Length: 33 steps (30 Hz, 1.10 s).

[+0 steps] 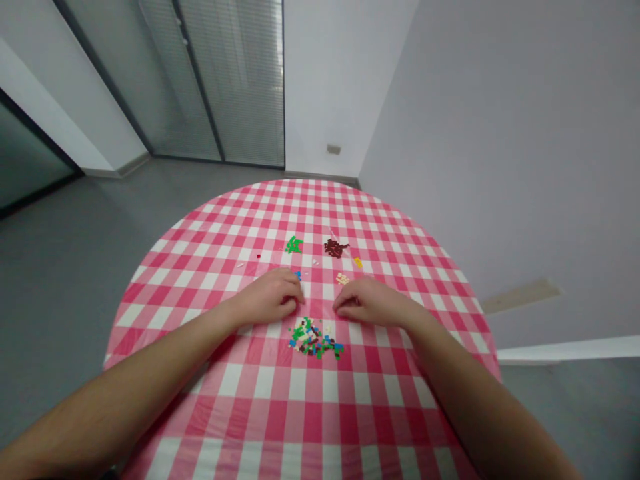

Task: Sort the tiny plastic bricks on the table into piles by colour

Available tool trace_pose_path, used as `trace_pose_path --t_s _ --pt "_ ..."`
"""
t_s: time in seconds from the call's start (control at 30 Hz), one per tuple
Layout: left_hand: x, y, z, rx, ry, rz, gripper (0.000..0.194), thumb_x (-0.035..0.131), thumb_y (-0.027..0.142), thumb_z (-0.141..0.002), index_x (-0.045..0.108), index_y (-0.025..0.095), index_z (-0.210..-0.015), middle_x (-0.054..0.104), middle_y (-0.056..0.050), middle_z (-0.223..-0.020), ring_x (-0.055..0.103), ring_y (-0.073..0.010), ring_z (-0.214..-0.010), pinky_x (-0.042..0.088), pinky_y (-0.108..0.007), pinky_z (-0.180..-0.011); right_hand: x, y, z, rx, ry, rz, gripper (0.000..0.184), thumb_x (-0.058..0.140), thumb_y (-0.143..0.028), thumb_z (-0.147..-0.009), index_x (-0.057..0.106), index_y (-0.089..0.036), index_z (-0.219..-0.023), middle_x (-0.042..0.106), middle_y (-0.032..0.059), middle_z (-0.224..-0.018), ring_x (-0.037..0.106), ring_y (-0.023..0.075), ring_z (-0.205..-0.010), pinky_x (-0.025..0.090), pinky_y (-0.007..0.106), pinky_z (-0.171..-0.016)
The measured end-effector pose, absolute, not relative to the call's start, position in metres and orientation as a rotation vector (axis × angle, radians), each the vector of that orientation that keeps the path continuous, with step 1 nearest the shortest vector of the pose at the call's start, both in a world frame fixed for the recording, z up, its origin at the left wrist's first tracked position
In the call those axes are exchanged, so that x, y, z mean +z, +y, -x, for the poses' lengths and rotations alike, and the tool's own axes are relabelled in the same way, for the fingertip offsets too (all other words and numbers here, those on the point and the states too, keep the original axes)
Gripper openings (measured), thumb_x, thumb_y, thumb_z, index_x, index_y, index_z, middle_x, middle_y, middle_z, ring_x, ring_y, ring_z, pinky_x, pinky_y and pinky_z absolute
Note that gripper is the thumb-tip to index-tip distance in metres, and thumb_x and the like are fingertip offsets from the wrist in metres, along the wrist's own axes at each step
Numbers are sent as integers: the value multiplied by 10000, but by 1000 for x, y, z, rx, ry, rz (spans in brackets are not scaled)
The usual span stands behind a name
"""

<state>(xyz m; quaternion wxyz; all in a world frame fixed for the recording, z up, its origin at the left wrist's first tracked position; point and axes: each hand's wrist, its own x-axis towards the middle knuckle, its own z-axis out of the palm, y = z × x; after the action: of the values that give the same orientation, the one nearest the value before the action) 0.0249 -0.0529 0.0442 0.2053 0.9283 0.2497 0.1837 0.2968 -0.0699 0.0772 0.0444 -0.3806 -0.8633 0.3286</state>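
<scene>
My left hand [273, 297] rests over the checked tablecloth with its fingers curled, next to a few small blue building bricks [298, 275]. Across from it, my right hand [373, 302] is closed in a pinch just below a patch of cream bricks [343, 279]. Whatever either hand holds is too small or hidden to make out. Nearer to me, between the forearms, lies a mixed pile of tiny bricks [314, 339] in green, blue, brown and cream. Beyond the hands are a green group [294, 245], a dark brown group [335, 248] and some yellow bricks [358, 263].
A single red brick [259, 256] and white pieces [315, 262] lie apart from the groups. The round table wears a red-and-white checked cloth [310, 200]. A grey wall [500, 147] stands to the right, glass partitions [235, 87] behind.
</scene>
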Motion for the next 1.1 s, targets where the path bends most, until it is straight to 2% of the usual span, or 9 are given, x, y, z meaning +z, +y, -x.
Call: trace_pose_path --t_s 0.2,0.4,0.5,0.67,0.83,0.97,1.1 --pt "42 -51 -25 552 708 -2592 278 516 23 -753 729 192 -810 739 -23 -862 658 -185 -830 490 -352 -848 74 -82 -281 1039 -2715 1096 236 680 -95 -795 805 -173 -980 787 66 -920 695 168 -782 484 253 -717" --pt "42 -51 -25 562 706 -2601 274 521 21 -748 733 186 -802 737 -23 -845 651 -185 -820 485 -345 -838 70 -84 -276 1069 -2741 1054 171 661 -79 -801 796 -166 -861 766 54 -845 669 151 -716 465 248 -684" --pt "42 -51 -26 565 705 -2604 270 522 23 -749 733 185 -801 738 -24 -847 652 -184 -816 485 -345 -838 69 -83 -276 1050 -2758 1043 174 639 -79 -822 785 -154 -877 766 67 -869 668 163 -742 475 261 -714" --pt "42 -50 -25 552 706 -2598 271 516 36 -769 733 191 -817 736 -25 -849 650 -188 -823 490 -355 -841 76 -71 -293 823 -2651 1182 197 563 -157 -931 760 -167 -923 763 78 -937 666 187 -837 476 290 -790" --pt "39 -49 -24 546 698 -2600 270 516 43 -774 731 199 -823 726 -26 -842 643 -186 -825 496 -356 -839 74 -49 -320 392 -2454 1628 266 509 -216 -968 747 -178 -857 750 114 -946 658 227 -837 449 320 -744" --pt "38 -49 -23 547 700 -2593 265 518 41 -772 726 200 -812 726 -22 -834 644 -178 -815 498 -354 -840 65 -42 -327 383 -2508 1692 285 510 -209 -959 744 -186 -798 739 110 -838 648 224 -771 436 324 -715" --pt "39 -49 -24 535 711 -2591 264 513 44 -777 722 203 -811 729 -18 -842 647 -179 -823 500 -360 -843 59 -42 -324 403 -2560 1627 278 510 -220 -958 757 -190 -835 741 100 -813 653 224 -782 438 315 -713"
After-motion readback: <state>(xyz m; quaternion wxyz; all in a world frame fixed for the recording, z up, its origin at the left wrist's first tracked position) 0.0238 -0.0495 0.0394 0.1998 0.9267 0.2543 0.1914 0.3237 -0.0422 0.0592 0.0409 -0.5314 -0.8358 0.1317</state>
